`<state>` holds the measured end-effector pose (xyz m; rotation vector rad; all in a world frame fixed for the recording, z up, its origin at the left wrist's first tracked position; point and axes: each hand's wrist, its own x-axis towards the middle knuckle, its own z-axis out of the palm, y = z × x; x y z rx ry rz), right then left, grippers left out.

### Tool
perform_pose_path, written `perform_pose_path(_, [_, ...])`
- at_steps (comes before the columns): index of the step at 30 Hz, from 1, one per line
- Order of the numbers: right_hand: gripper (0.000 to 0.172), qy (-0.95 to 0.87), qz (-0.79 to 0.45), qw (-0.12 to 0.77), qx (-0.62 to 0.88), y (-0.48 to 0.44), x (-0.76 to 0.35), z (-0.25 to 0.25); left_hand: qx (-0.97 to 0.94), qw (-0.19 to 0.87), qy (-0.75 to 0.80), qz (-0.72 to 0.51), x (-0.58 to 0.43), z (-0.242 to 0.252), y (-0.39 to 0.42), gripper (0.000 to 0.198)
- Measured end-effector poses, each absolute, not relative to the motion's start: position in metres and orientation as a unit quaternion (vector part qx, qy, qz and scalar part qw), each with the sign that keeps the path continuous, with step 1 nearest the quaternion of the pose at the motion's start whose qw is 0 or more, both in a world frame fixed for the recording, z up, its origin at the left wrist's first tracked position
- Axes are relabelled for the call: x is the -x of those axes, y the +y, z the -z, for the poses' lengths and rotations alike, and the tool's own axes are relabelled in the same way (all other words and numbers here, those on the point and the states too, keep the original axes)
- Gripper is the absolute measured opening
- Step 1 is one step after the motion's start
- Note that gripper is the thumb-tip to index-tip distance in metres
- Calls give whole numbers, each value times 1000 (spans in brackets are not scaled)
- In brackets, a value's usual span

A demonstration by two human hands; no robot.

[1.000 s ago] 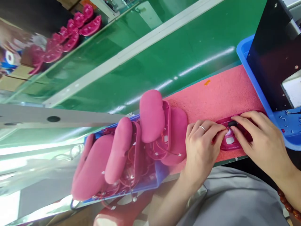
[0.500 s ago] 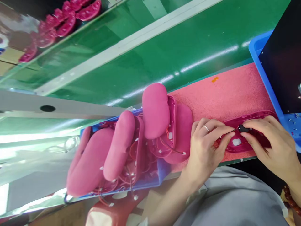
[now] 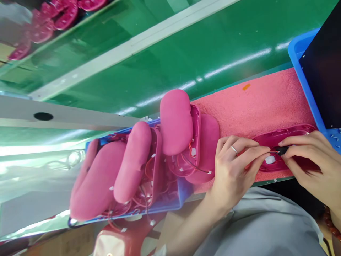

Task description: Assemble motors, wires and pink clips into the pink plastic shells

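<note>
A dark pink oval plastic shell [image 3: 286, 137] lies open side up on a pink towel mat [image 3: 255, 106]. My left hand [image 3: 234, 167], with a ring on one finger, pinches a thin red wire at the shell's left end. My right hand [image 3: 313, 160] pinches a small black part [image 3: 282, 150] joined to that wire, over a white pad [image 3: 270, 160] inside the shell.
A blue tray [image 3: 173, 197] at the left holds several pink padded shells [image 3: 176, 124] with red wires. A green conveyor belt [image 3: 165, 60] runs behind. A blue bin [image 3: 306, 71] with a black box [image 3: 326, 71] stands at the right. More pink shells [image 3: 53, 17] lie top left.
The view has drifted, so everything sits further right. My right hand has slid to the right along the shell with the black part. My left hand stays at the wire.
</note>
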<state>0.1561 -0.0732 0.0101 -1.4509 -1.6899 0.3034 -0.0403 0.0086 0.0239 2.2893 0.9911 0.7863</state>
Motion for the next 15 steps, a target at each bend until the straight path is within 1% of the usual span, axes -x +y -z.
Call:
perform_pose_path(2, [16,-681,-124,431,578,-73,-156,-10,-845,262,366,-290,41,-25,9,7])
perform_pose_path(5, [8,-686,-130,431,572,-74,-157,-9,-846,258,366,-289,43,-25,10,5])
perform_pose_path(6, [8,-687,-130,432,570,-74,-157,-9,-848,255,365,-289,43,-24,10,4])
perform_pose_path(9, [17,-690,-133,433,565,-76,-158,-9,-852,251,356,-291,43,-23,9,2])
perform_pose_path(12, [14,-690,-155,420,568,-77,-159,-10,-854,258,346,-292,42,-21,8,3])
perform_pose_path(15, [14,-686,-181,404,577,-76,-160,-13,-856,258,344,-287,41,-20,7,5])
